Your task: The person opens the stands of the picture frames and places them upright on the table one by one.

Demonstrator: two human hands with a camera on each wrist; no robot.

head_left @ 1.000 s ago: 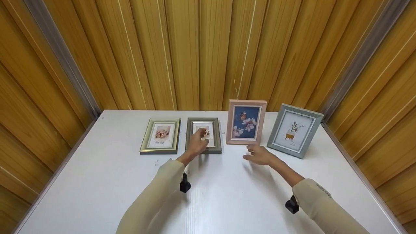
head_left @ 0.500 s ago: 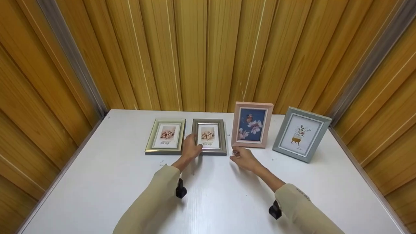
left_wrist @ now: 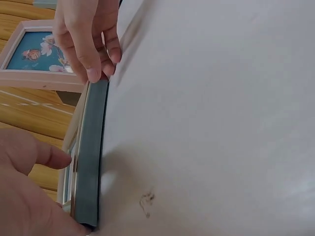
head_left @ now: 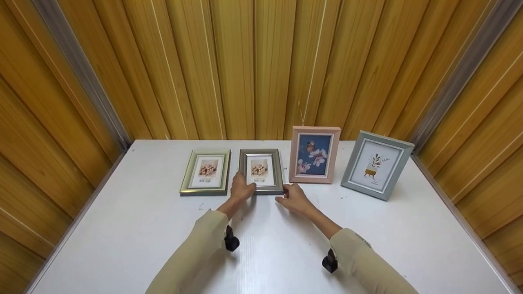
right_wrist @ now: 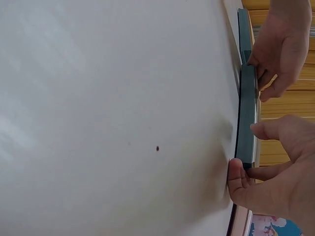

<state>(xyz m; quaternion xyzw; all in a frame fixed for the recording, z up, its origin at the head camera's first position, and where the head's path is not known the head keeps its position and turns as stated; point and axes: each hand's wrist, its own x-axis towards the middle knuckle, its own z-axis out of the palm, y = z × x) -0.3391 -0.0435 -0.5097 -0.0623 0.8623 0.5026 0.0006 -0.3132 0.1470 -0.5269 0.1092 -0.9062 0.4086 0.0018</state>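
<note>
A rectangular bronze-grey frame [head_left: 261, 169], ridged and slightly glossy in its moulding, is laid flat near the middle of the white table [head_left: 163, 245], its long sides run between twelve and six o'clock. Inside it, a small pinkish print is bordered by a plain white mount. The corner toward eight o'clock is gripped by the left hand [head_left: 242, 188], with fingers laid along the side and the thumb set at the near rail. The corner toward four o'clock is pinched by the right hand [head_left: 297, 200], its fingers curled against the frame's end. In the wrist views, the near edge is shown as a straight, matt, dark teal strip.

At nine o'clock from it, a gold-green frame [head_left: 205, 172] with a metallic sheen is laid flat. Between two and three o'clock, a pink frame [head_left: 314, 155] with a blue blossom print is stood up; farther out at three, a blue-grey frame [head_left: 377, 165] is propped at a slant. The smooth tabletop is marked by small scuffs. At twelve o'clock, the table is backed by a wood-grained wall [head_left: 233, 69] of vertical panels.
</note>
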